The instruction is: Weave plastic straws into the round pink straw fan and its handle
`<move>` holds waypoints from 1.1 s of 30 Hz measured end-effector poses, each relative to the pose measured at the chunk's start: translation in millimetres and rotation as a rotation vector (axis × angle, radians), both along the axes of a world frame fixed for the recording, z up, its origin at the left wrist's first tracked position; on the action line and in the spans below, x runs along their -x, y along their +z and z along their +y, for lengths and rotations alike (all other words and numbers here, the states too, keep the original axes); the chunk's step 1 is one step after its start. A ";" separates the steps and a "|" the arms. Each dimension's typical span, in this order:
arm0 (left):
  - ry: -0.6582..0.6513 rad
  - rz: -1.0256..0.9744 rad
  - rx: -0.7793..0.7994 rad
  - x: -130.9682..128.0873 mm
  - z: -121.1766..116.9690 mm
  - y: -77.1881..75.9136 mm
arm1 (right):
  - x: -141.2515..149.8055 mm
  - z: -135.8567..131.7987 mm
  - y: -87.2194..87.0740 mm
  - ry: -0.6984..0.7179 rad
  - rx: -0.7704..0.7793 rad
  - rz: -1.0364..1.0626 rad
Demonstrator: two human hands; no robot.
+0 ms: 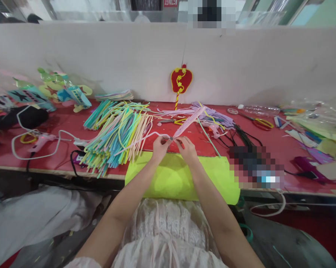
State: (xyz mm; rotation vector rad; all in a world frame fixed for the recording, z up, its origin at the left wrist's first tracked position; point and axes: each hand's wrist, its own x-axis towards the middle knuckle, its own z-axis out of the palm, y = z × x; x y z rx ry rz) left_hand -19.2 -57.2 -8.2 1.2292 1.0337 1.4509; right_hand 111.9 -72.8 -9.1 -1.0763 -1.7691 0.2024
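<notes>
My left hand [160, 149] and my right hand [188, 149] meet above the near edge of the table, both with fingers pinched. Between the fingertips they hold pink pipe cleaners [188, 123]. A flat pink bunch slants up and away to the right from my right fingers, while a thinner pink strand trails left past my left hand. Exactly how the strands join at the fingertips is too small to tell. Below my wrists, a bright yellow-green sheet [179, 178] hangs over the table edge. Left of my hands lies a large pile of pastel pipe cleaners [117, 134].
Purple pipe cleaners [218, 116] lie beyond my right hand, near a pink glue gun [214, 129]. Another glue gun [43, 142] with its cord sits left. Yellow-handled scissors [262, 124] rest at right. A red fan-shaped ornament [181, 80] stands against the white partition [114, 63].
</notes>
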 end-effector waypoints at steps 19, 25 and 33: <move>-0.036 0.322 -0.230 3.9 -5.4 7.6 | 9.6 4.4 1.8 0.048 0.405 0.671; -0.066 0.267 -0.146 3.7 -3.8 9.4 | 7.0 7.2 -3.0 0.102 0.495 0.772; -0.022 0.348 -0.182 1.3 -6.6 8.5 | 6.0 11.0 -7.2 0.107 0.476 0.757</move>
